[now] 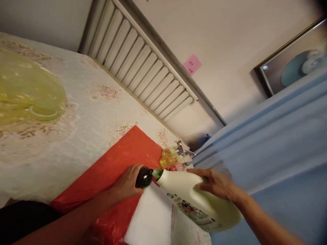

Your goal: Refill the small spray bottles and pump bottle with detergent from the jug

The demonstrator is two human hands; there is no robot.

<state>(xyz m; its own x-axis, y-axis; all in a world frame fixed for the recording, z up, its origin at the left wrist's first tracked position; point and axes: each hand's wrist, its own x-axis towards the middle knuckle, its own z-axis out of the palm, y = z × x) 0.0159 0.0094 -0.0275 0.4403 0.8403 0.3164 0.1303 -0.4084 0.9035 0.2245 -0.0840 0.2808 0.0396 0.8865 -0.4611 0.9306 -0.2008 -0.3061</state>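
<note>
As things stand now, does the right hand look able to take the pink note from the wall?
Probably not: the right hand is holding the large jug, and the pink note is on the wall, far from that hand.

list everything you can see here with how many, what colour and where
dark bottle: 1, black, lower centre
large jug: 1, cream, tilted right of the bottle
spout: 1, green, at the jug's mouth
plastic sheet: 1, red, on the tablecloth
pad: 1, white, bottom centre
small containers: count unclear, mostly yellow, by the sheet
translucent item: 1, yellow, far left
tablecloth: 1, pale floral, left
slatted panel: 1, off-white, upper centre
note: 1, pink, on the wall
framed picture: 1, dark-framed, upper right
drape: 1, blue, right
left grip: 1, bare, around the bottle
right grip: 1, bare, holding the jug
</note>
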